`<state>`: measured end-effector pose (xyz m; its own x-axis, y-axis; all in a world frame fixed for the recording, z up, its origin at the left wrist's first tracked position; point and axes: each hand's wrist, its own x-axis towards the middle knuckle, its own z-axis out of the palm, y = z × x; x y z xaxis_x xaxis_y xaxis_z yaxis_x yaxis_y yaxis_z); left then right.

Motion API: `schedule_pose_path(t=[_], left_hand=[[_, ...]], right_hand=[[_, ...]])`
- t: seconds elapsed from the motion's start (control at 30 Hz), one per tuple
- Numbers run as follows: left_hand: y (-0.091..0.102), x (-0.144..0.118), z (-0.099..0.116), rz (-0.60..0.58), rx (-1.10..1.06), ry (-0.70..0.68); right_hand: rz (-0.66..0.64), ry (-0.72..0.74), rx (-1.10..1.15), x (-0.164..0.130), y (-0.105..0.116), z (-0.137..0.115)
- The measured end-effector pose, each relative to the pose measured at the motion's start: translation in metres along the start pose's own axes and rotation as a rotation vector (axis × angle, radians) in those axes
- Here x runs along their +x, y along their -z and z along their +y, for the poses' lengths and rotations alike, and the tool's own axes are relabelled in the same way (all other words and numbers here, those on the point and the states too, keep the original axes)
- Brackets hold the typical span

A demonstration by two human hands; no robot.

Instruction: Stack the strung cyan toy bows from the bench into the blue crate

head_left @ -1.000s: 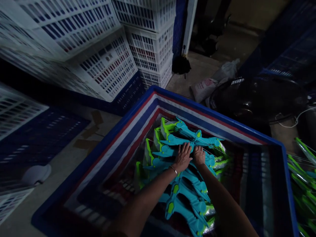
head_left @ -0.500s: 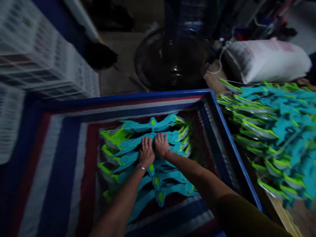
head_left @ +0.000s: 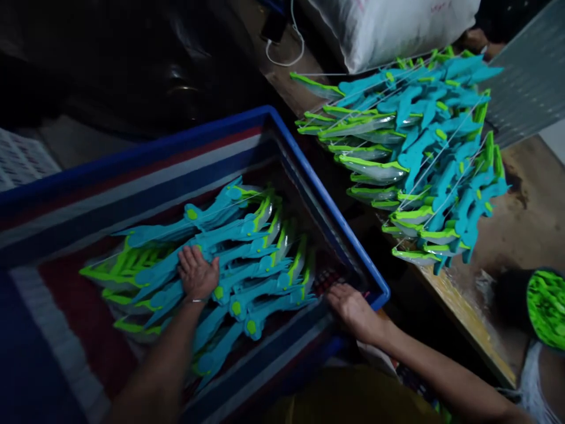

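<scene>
My left hand lies with fingers spread on a row of turquoise and lime-green plastic pieces, shaped like toy bows with thin white strings. The pieces are packed close together inside a blue tray lined with a striped sheet in red, white and blue. At the tray's near right corner, my right hand is curled over the edge. Its fingertips rest on the inner side, beside a dark checked patch; the thumb is hidden.
Another pile of the same bow-shaped pieces sits right of the tray. Behind it lies a white sack, with a white cable nearby. A dark container of bright green parts stands far right. A white crate is at left.
My right hand has left the bow-shaped pieces and moved right to the tray's corner. The left hand stays on the pieces. The view has swung right.
</scene>
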<state>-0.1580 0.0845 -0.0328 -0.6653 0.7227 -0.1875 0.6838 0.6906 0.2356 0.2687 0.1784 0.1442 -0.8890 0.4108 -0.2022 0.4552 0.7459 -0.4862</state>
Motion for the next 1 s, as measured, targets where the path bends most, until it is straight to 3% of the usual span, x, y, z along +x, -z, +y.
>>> schedule_pose_path(t=[0.1, 0.17, 0.27, 0.33, 0.47, 0.53, 0.63, 0.77, 1.0], left_hand=[[0.001, -0.003, 0.006, 0.040, 0.027, 0.027], [0.000, -0.007, 0.011, 0.061, 0.032, 0.054], [-0.004, -0.023, 0.024, 0.087, 0.010, 0.028], [-0.010, -0.043, 0.038, 0.076, -0.017, -0.077], [-0.027, -0.103, 0.069, -0.017, -0.075, -0.462], [-0.033, -0.133, 0.080, -0.097, -0.092, -0.627], [-0.036, -0.164, 0.085, -0.220, -0.098, -0.769], [-0.029, -0.176, 0.084, -0.393, -0.071, -0.811], [-0.025, -0.178, 0.108, -0.515, -0.049, -0.768]], right_hand=[[0.299, 0.009, -0.027, -0.022, 0.014, 0.034], [0.465, 0.034, -0.020, -0.029, 0.013, 0.041], [0.605, 0.015, -0.045, -0.031, 0.006, 0.041], [0.700, 0.007, -0.043, -0.031, 0.002, 0.039], [0.936, 0.022, -0.019, -0.033, -0.003, 0.038], [1.063, -0.065, -0.002, -0.033, -0.005, 0.038], [1.247, -0.325, 0.091, -0.029, -0.011, 0.036], [1.278, -0.526, 0.266, -0.024, -0.016, 0.033], [1.242, -0.533, 0.378, -0.025, -0.017, 0.035]])
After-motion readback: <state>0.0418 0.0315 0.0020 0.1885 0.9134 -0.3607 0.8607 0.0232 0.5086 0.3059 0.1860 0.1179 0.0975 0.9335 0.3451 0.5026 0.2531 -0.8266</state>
